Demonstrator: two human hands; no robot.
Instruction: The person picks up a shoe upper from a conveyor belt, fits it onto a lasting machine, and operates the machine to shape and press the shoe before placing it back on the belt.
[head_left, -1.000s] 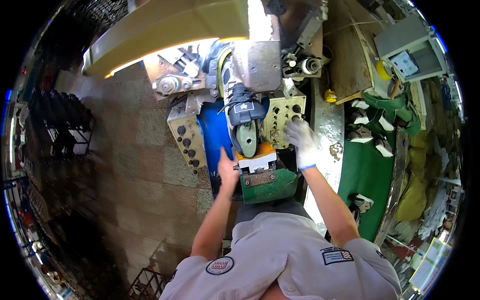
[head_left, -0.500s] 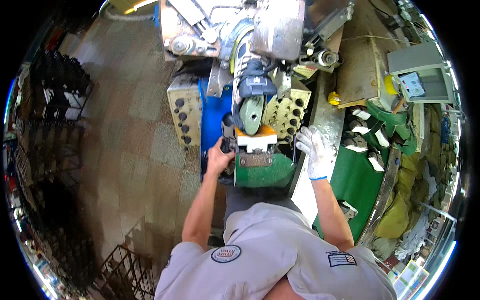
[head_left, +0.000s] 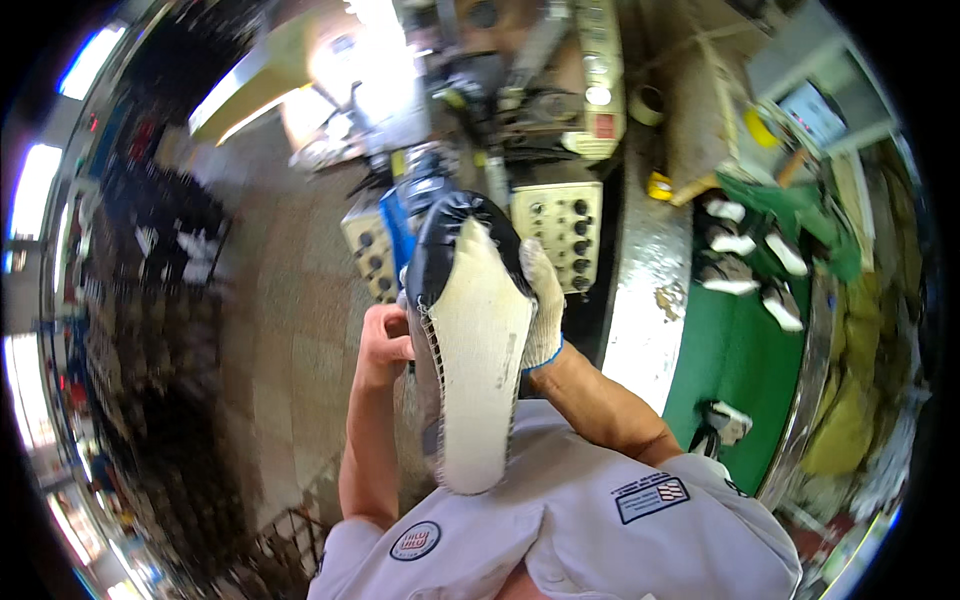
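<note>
Off-white-gloved, the right hand (head_left: pixel 543 305) gripped the right edge of a black-toed shoe (head_left: pixel 480 340), some of its fingers hidden behind. Bare and curled, the left hand (head_left: pixel 385 338) was just beside the left edge; whether it held anything could not be told. The shoe was underside up in front of the person, toe pointing away and heel over the pale shirt (head_left: pixel 570 500), its whitish bottom board (head_left: pixel 475 410) edged with stitching (head_left: pixel 433 340). Half a second earlier the gloved fingers had been spread and empty, with a shoe mounted in the machine (head_left: pixel 520 95); apparently that same shoe was now out, leaving its underside open to inspection. Beyond stood a knobbed control panel (head_left: pixel 558 240); farther right, a green surface (head_left: pixel 740 355) bore other shoes (head_left: pixel 781 305).
</note>
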